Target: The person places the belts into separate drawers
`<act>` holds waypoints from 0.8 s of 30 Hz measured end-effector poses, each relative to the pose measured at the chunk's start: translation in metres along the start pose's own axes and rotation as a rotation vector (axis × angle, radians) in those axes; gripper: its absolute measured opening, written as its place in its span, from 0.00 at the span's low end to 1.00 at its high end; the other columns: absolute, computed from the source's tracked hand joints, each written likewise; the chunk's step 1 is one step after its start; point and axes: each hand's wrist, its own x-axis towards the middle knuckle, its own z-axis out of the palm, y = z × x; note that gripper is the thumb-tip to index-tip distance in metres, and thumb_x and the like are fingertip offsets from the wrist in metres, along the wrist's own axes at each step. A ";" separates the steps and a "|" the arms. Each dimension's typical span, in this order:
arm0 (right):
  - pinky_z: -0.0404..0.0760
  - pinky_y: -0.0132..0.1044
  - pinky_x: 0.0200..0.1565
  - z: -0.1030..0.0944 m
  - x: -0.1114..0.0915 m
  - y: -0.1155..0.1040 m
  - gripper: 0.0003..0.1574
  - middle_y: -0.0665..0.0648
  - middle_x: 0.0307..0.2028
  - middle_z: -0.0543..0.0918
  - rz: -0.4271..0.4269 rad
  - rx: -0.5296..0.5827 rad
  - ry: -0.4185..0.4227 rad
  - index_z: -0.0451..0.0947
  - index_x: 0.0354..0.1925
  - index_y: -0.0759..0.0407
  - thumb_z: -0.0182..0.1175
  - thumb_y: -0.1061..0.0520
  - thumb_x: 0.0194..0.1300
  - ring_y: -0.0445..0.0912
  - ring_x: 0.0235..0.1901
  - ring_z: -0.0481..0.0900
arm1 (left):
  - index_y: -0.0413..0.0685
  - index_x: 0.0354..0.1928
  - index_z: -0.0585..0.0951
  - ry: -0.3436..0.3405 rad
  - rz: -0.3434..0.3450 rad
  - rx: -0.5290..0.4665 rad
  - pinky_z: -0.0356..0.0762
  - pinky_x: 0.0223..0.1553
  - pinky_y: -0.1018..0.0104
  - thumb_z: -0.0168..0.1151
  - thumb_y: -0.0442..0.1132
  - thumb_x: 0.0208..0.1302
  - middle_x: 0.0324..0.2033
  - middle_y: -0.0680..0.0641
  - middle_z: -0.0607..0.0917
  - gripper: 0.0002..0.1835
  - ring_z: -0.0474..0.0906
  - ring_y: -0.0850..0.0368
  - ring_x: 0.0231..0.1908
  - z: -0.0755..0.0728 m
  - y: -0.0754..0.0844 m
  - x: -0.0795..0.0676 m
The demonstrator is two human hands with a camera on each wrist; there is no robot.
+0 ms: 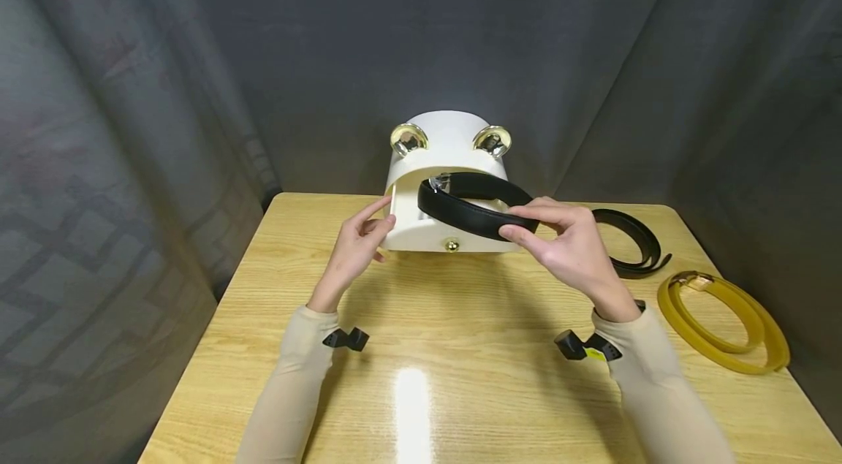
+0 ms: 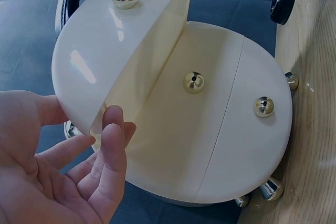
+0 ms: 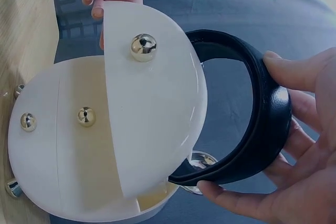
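Note:
My right hand (image 1: 571,239) grips a coiled black belt (image 1: 470,219) between thumb and fingers, holding it over the pulled-out top drawer (image 1: 406,197) of a white storage box (image 1: 449,129). The belt's silver buckle (image 1: 439,183) faces the drawer's inside. At the drawer's left side, my left hand (image 1: 355,243) pinches the edge; the left wrist view shows its fingertips (image 2: 111,137) at the lower corner of the drawer front (image 2: 86,51). That front is a white half-oval with a gold knob (image 3: 143,48). Below it, the middle drawer (image 2: 173,124) and bottom drawer (image 2: 241,145) sit closed.
Another black belt (image 1: 647,237) lies coiled on the wooden table (image 1: 454,347) to the right, with a yellow belt (image 1: 770,336) nearer me. Two gold round ornaments (image 1: 408,139) top the box, and it stands on gold feet (image 2: 271,188). Grey curtains (image 1: 329,47) hang behind and beside the table.

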 end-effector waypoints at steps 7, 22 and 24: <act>0.80 0.28 0.38 0.002 0.006 0.003 0.15 0.42 0.36 0.90 0.027 -0.011 -0.019 0.93 0.46 0.61 0.77 0.68 0.60 0.39 0.35 0.83 | 0.56 0.77 0.74 0.000 0.000 -0.002 0.88 0.31 0.58 0.59 0.48 0.81 0.59 0.33 0.88 0.27 0.86 0.56 0.39 0.001 -0.001 0.001; 0.81 0.24 0.44 0.011 0.026 0.019 0.13 0.56 0.38 0.92 0.083 -0.046 -0.065 0.93 0.48 0.58 0.77 0.61 0.64 0.38 0.39 0.85 | 0.56 0.77 0.74 0.002 -0.003 0.000 0.86 0.29 0.64 0.60 0.48 0.80 0.58 0.33 0.88 0.27 0.85 0.57 0.38 0.001 -0.002 0.001; 0.81 0.25 0.44 0.012 0.028 0.019 0.13 0.55 0.38 0.92 0.088 -0.045 -0.069 0.93 0.48 0.57 0.77 0.60 0.64 0.38 0.39 0.85 | 0.56 0.77 0.74 0.001 -0.002 0.002 0.86 0.28 0.65 0.59 0.48 0.81 0.58 0.33 0.88 0.27 0.84 0.58 0.38 0.000 -0.002 0.001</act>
